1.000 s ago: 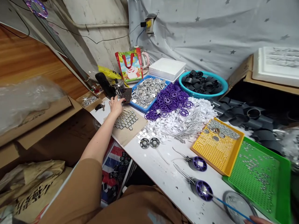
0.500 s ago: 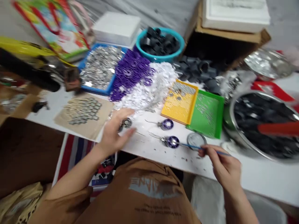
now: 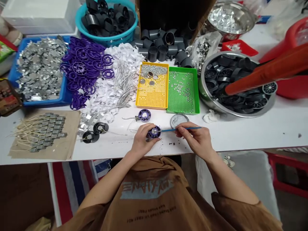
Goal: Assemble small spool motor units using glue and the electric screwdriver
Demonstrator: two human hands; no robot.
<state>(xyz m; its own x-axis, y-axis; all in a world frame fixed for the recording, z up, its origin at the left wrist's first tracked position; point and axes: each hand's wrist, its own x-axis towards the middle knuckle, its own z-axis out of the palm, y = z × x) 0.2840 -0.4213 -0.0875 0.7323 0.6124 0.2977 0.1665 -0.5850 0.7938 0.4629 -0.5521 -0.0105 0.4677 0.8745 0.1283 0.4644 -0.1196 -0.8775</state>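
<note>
My left hand (image 3: 141, 141) curls around a small purple wheel part (image 3: 154, 132) at the table's near edge. My right hand (image 3: 196, 138) pinches a thin blue stick (image 3: 185, 129) whose tip points at that purple part. A second purple wheel with a wire (image 3: 144, 115) lies just behind, and a round clear lid (image 3: 179, 120) sits between the hands and the trays. Two black wheels (image 3: 95, 132) lie to the left.
A yellow tray (image 3: 152, 96) and a green tray (image 3: 183, 106) sit behind the hands. Purple wheels (image 3: 81, 67), white pieces, a blue tray of metal bits (image 3: 38, 72), a steel bowl (image 3: 237, 86), a teal basket (image 3: 108, 19) and a cardboard sheet of parts (image 3: 43, 133) crowd the table.
My left hand came from the far left of the table to the purple wheel at the front. My right hand brought the blue stick to it. The view swung right and down.
</note>
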